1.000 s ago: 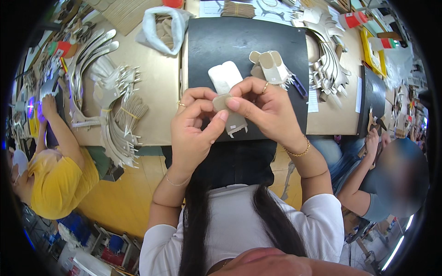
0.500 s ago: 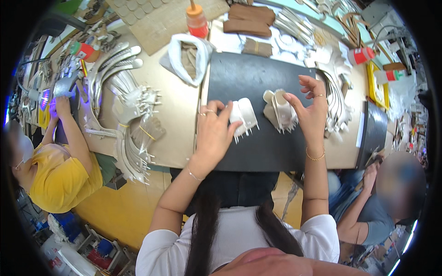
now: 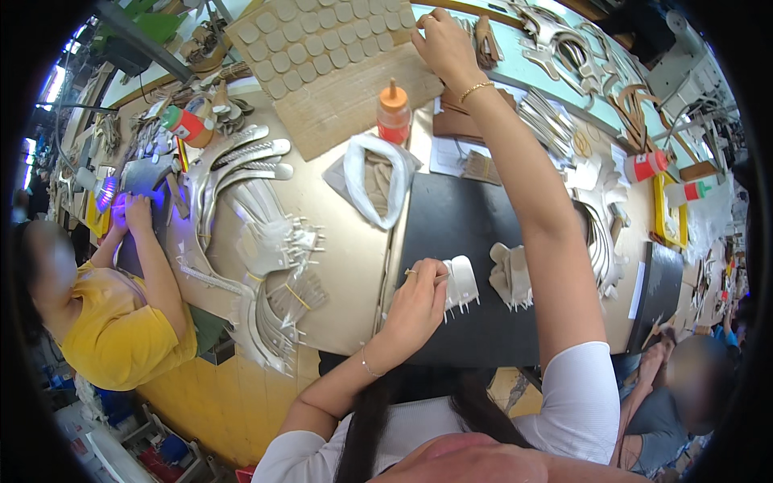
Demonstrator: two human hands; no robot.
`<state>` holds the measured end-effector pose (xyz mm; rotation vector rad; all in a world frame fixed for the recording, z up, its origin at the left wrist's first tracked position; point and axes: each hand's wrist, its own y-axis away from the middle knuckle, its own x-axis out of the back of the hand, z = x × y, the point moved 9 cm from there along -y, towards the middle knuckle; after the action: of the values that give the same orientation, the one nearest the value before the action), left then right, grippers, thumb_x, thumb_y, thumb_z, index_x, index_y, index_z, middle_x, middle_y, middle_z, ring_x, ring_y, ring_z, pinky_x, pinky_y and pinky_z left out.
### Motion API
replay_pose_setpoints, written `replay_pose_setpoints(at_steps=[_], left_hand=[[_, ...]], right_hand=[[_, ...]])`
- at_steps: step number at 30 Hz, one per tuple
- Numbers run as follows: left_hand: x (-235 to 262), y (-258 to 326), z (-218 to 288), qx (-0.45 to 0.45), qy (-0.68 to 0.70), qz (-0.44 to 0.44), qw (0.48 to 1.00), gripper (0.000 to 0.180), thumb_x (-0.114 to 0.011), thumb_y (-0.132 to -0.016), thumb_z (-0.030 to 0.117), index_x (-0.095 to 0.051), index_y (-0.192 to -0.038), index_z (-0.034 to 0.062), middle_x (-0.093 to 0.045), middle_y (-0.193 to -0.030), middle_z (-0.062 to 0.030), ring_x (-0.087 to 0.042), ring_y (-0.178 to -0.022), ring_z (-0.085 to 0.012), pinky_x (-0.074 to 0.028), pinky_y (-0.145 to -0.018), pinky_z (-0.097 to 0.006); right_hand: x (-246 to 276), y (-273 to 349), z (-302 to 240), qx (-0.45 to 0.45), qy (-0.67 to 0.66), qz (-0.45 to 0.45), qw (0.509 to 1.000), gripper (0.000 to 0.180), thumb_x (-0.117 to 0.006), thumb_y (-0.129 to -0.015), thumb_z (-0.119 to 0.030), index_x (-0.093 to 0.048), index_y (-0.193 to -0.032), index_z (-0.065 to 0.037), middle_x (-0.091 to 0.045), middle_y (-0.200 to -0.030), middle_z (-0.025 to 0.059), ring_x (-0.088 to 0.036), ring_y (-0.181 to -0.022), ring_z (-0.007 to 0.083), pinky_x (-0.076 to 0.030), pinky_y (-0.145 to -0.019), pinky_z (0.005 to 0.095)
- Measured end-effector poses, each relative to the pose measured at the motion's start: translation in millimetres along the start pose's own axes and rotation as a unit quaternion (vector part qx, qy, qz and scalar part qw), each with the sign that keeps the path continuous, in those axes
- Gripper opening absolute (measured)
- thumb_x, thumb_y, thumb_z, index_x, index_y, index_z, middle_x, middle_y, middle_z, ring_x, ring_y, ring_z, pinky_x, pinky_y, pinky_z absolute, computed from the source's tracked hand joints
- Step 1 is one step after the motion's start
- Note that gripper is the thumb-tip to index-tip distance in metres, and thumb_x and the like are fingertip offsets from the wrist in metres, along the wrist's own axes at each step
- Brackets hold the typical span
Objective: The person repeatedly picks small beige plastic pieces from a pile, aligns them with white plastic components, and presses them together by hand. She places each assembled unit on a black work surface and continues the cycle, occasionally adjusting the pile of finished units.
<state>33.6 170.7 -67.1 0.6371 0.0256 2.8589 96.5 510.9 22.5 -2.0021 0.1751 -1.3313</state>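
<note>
White piece (image 3: 462, 280), pronged along its lower edge, lies on the black mat (image 3: 463, 217). Left hand (image 3: 416, 296) at its left side, fingers bunched; cannot tell whether they pinch it. Beige pieces (image 3: 509, 275) near it, to the right. Right hand (image 3: 447, 48) stretched far across the worktop (image 3: 348, 262), fingers curled, between patch card (image 3: 346, 109) and brown strips (image 3: 486, 44); cannot tell if anything is gripped. Bag (image 3: 351, 177) beyond the mat's left corner, orange-capped bottle (image 3: 393, 118) just behind.

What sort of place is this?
Probably a small-parts assembly workshop, maybe leather or similar sheet goods: rounded beige pieces set out in rows, banded bundles of pale cut strips, and a person in yellow working alongside at left.
</note>
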Motion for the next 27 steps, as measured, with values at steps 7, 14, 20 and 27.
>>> replay_pose_setpoints(at_steps=[7, 14, 20, 27], left_hand=[[2, -9, -39, 0.134, 0.239, -0.073, 0.959, 0.032, -0.049, -0.095, 0.0, -0.046, -0.126, -0.002, -0.053, -0.11, -0.0161, -0.068, -0.086, -0.0192, -0.056, -0.073, -0.03], [-4, -6, -47, 0.153, 0.4, -0.091, 0.899, 0.038, -0.05, -0.095, -0.002, -0.046, -0.132, 0.0003, -0.058, -0.111, -0.0118, -0.066, -0.09, -0.0142, -0.053, -0.075, -0.026], [24, -13, -42, 0.143, 0.43, -0.044, 0.89, 0.042, -0.058, -0.094, -0.001, -0.048, -0.134, -0.0008, -0.062, -0.105, -0.0059, -0.062, -0.091, -0.0084, -0.05, -0.076, -0.022], [59, -6, -27, 0.114, 0.456, 0.047, 0.881, 0.041, -0.059, -0.092, -0.004, -0.05, -0.133, -0.0037, -0.064, -0.106, -0.0076, -0.061, -0.093, -0.0085, -0.05, -0.08, -0.022]], right_hand=[[-46, -29, 5, -0.02, 0.077, -0.05, 0.996, 0.025, -0.062, -0.088, -0.022, -0.063, -0.096, 0.002, -0.057, -0.11, 0.015, -0.066, -0.087, 0.0353, -0.055, -0.076, 0.0422], [-63, -26, 5, 0.038, 0.095, -0.051, 0.993, 0.014, -0.061, -0.086, -0.011, -0.059, -0.084, 0.002, -0.056, -0.096, 0.0198, -0.064, -0.085, 0.0324, -0.054, -0.068, 0.042], [-23, -26, 31, -0.048, -0.027, 0.167, 0.984, 0.022, -0.064, -0.088, -0.018, -0.062, -0.087, 0.003, -0.059, -0.092, 0.0199, -0.065, -0.082, 0.0302, -0.055, -0.066, 0.0395], [41, 34, 16, -0.211, -0.418, -0.011, 0.884, 0.024, -0.06, -0.093, -0.021, -0.066, -0.095, 0.002, -0.068, -0.092, 0.0124, -0.069, -0.073, 0.0181, -0.057, -0.068, 0.0309]])
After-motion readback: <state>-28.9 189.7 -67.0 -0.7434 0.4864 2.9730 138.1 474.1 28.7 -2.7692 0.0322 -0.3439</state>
